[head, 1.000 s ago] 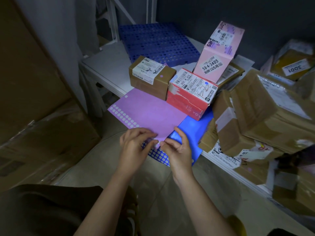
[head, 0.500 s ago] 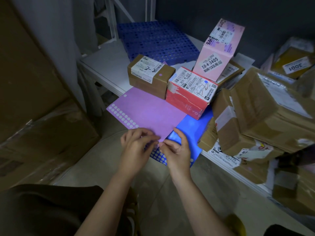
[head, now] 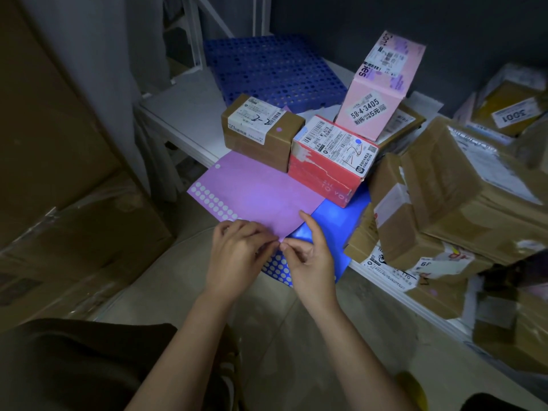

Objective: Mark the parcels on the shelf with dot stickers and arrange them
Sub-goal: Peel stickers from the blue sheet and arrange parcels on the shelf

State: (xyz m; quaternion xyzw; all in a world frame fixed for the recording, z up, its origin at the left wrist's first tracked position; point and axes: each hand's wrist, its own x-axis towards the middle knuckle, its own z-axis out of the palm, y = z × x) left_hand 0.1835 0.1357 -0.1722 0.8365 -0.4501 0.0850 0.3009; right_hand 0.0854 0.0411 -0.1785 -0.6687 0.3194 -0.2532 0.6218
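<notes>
A: Several parcels crowd the white shelf (head: 184,114) beyond both hands: a heap of brown cartons (head: 456,197) off to the right, then a pink box (head: 382,90) leaning farthest away, a red box (head: 332,161) with a blue dot, and a small brown box (head: 261,132) with a purple dot.

B: And the stickers?

A: The purple sticker sheet (head: 258,194) lies directly ahead, overlapping the blue sticker sheet (head: 335,226), its long axis running away and leftward from the fingertips.

B: The hands?

A: Together at the purple sheet's near corner. The left hand (head: 237,256) and right hand (head: 308,262) each pinch there, seemingly peeling a dot; both are equally near.
</notes>
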